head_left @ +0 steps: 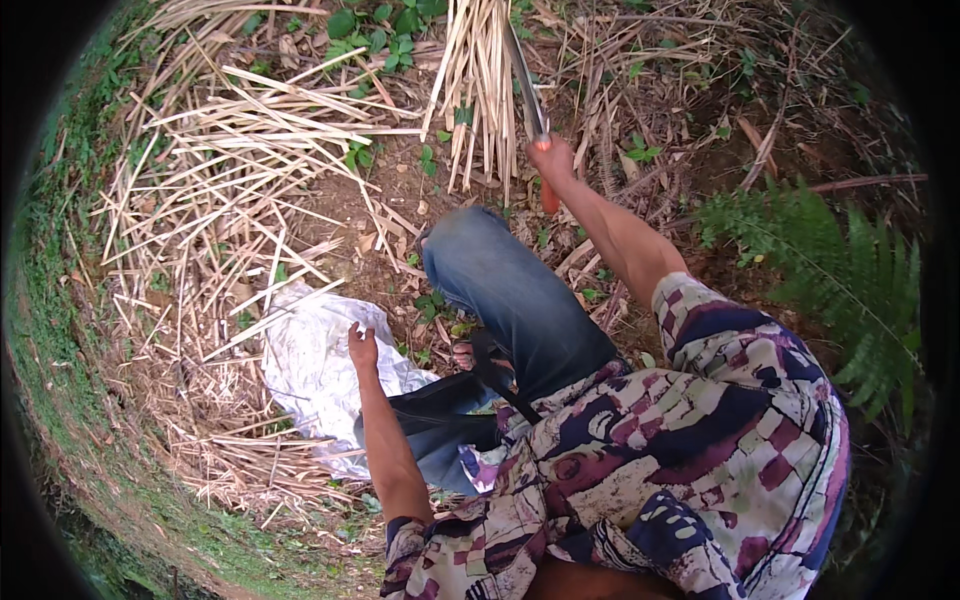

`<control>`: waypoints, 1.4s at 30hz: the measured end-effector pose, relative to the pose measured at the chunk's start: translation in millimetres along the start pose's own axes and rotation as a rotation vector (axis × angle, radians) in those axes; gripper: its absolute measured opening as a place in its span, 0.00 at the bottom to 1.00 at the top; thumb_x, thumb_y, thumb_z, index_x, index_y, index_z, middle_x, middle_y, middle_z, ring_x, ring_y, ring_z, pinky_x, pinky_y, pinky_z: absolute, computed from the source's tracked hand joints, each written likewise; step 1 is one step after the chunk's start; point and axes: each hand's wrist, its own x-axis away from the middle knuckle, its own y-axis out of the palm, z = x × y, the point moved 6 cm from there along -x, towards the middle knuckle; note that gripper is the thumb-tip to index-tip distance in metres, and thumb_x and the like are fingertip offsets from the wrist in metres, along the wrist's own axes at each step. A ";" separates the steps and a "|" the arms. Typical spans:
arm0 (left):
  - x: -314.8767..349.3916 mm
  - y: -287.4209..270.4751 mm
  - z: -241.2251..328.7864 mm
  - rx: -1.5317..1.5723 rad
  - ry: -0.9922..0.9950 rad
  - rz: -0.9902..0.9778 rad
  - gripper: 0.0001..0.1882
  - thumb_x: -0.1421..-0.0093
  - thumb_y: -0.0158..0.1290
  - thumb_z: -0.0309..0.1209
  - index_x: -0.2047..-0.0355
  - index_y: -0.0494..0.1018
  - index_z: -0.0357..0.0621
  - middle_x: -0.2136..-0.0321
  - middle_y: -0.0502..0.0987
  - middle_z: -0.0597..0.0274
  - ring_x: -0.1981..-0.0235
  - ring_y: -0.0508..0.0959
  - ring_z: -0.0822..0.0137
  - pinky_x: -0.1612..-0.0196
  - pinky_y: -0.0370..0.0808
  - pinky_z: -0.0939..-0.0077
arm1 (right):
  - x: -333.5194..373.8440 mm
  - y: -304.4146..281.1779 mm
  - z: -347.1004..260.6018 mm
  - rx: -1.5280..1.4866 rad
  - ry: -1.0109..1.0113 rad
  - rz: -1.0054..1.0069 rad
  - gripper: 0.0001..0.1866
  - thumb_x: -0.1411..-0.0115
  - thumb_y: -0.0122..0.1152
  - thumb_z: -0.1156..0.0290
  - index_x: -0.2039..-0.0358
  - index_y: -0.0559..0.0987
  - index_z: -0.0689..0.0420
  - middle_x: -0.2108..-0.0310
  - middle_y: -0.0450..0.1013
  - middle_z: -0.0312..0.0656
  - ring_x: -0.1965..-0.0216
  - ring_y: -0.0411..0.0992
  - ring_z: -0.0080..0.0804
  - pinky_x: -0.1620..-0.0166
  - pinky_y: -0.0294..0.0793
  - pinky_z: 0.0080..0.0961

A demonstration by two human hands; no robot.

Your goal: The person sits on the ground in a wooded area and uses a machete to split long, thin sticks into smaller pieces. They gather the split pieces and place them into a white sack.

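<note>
My right hand (551,160) is closed around the orange handle of a long-bladed knife (524,84). The blade points away from me, alongside the right edge of a bundle of pale split sticks (478,90) on the ground. My left hand (363,345) hangs above a crumpled white plastic sheet (310,350), its thumb and fingers apart and nothing visible between them. Loose pale sticks (250,150) lie scattered in a wide heap beyond and left of that hand.
My bent knee (480,245) in blue jeans rises between both hands, just short of the bundle. A large green fern (840,290) grows at the right. More short sticks (270,465) lie beside the sheet, and dry leaves and twigs cover the soil at the far right.
</note>
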 end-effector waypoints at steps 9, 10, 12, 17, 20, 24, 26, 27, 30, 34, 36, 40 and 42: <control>-10.1 16.6 -12.4 -0.128 0.223 -0.137 0.19 0.45 0.51 0.32 0.52 0.69 0.41 0.65 0.76 0.50 0.65 0.77 0.61 0.61 0.72 0.71 | 12.2 81.5 -9.3 -0.175 0.163 -0.050 0.17 0.56 0.63 0.61 0.70 0.75 0.59 0.73 0.74 0.51 0.68 0.73 0.49 0.62 0.70 0.39; -16.3 25.5 -9.1 -0.114 0.241 -0.169 0.19 0.44 0.51 0.32 0.53 0.69 0.40 0.66 0.76 0.50 0.66 0.77 0.61 0.61 0.72 0.71 | 16.8 89.6 -6.7 -0.146 0.164 -0.029 0.17 0.56 0.63 0.61 0.70 0.74 0.59 0.73 0.74 0.51 0.68 0.73 0.49 0.62 0.70 0.39; 11.9 -11.8 38.9 -0.123 0.250 -0.244 0.18 0.44 0.50 0.31 0.53 0.69 0.39 0.66 0.77 0.50 0.66 0.77 0.61 0.61 0.72 0.71 | 30.5 64.0 -43.0 -0.092 0.206 -0.008 0.17 0.56 0.63 0.62 0.69 0.74 0.60 0.73 0.74 0.51 0.68 0.73 0.50 0.62 0.69 0.40; 15.2 -4.9 103.7 -0.114 0.405 -0.244 0.17 0.43 0.51 0.29 0.53 0.69 0.38 0.68 0.78 0.53 0.66 0.77 0.63 0.61 0.73 0.72 | 35.3 100.4 -26.7 0.036 0.205 0.079 0.19 0.57 0.61 0.64 0.66 0.73 0.59 0.66 0.73 0.54 0.62 0.71 0.53 0.60 0.69 0.42; 32.9 -14.4 135.5 -0.056 0.409 -0.284 0.18 0.43 0.51 0.30 0.52 0.69 0.40 0.68 0.78 0.53 0.64 0.77 0.64 0.61 0.72 0.72 | 35.2 92.9 -30.9 0.015 0.238 0.097 0.20 0.58 0.61 0.64 0.64 0.73 0.58 0.65 0.73 0.53 0.61 0.71 0.52 0.59 0.69 0.42; 31.2 -20.4 134.9 -0.015 0.445 -0.309 0.19 0.43 0.52 0.31 0.51 0.68 0.40 0.65 0.77 0.51 0.62 0.77 0.63 0.60 0.71 0.73 | 23.9 86.3 -12.4 -0.036 0.189 -0.046 0.19 0.60 0.62 0.64 0.66 0.75 0.57 0.69 0.74 0.50 0.64 0.72 0.50 0.60 0.71 0.39; 47.7 -48.3 142.0 0.031 0.454 -0.254 0.19 0.42 0.51 0.30 0.51 0.68 0.39 0.64 0.77 0.52 0.63 0.77 0.63 0.60 0.71 0.73 | 21.5 58.8 -25.7 -0.260 0.151 -0.137 0.14 0.58 0.63 0.69 0.70 0.74 0.60 0.77 0.73 0.43 0.80 0.71 0.30 0.76 0.71 0.26; 49.5 -58.9 140.3 0.191 0.482 -0.246 0.18 0.41 0.50 0.28 0.50 0.68 0.37 0.63 0.76 0.54 0.62 0.76 0.66 0.58 0.71 0.74 | 30.2 47.5 -34.2 -0.410 0.206 -0.193 0.12 0.58 0.62 0.71 0.71 0.74 0.60 0.78 0.72 0.41 0.80 0.71 0.28 0.76 0.71 0.24; 55.7 -92.4 139.4 0.390 0.358 -0.143 0.16 0.39 0.47 0.27 0.51 0.67 0.34 0.62 0.75 0.55 0.60 0.74 0.69 0.55 0.69 0.78 | 63.1 -0.6 -83.5 -0.651 0.296 -0.306 0.11 0.56 0.61 0.81 0.69 0.72 0.62 0.81 0.70 0.40 0.83 0.69 0.26 0.81 0.71 0.22; 116.6 -143.8 227.3 0.529 0.719 0.062 0.16 0.40 0.48 0.27 0.52 0.68 0.35 0.59 0.74 0.51 0.59 0.74 0.65 0.54 0.70 0.74 | 112.4 -65.3 -154.8 -0.765 0.269 -0.356 0.17 0.57 0.65 0.80 0.65 0.71 0.63 0.73 0.70 0.41 0.79 0.71 0.25 0.78 0.75 0.17; 153.2 -146.3 274.2 0.508 0.982 0.020 0.15 0.42 0.49 0.25 0.53 0.70 0.40 0.58 0.74 0.53 0.56 0.74 0.63 0.53 0.71 0.71 | 144.2 -81.9 -180.7 -0.766 0.232 -0.358 0.17 0.56 0.65 0.80 0.65 0.71 0.64 0.73 0.70 0.40 0.79 0.71 0.25 0.77 0.76 0.16; 230.0 -148.3 339.5 0.296 1.505 0.058 0.19 0.46 0.52 0.26 0.52 0.69 0.45 0.56 0.72 0.54 0.53 0.72 0.55 0.52 0.70 0.66 | 219.0 -99.7 -237.8 -0.736 0.140 -0.384 0.16 0.54 0.65 0.77 0.65 0.71 0.62 0.74 0.71 0.38 0.79 0.70 0.23 0.78 0.74 0.16; 243.1 -142.6 342.0 0.260 1.624 0.085 0.22 0.48 0.53 0.25 0.51 0.69 0.47 0.53 0.71 0.55 0.52 0.71 0.54 0.52 0.70 0.65 | 249.9 -97.1 -261.4 -0.702 0.072 -0.421 0.15 0.53 0.64 0.75 0.65 0.72 0.62 0.74 0.71 0.37 0.79 0.70 0.22 0.77 0.74 0.16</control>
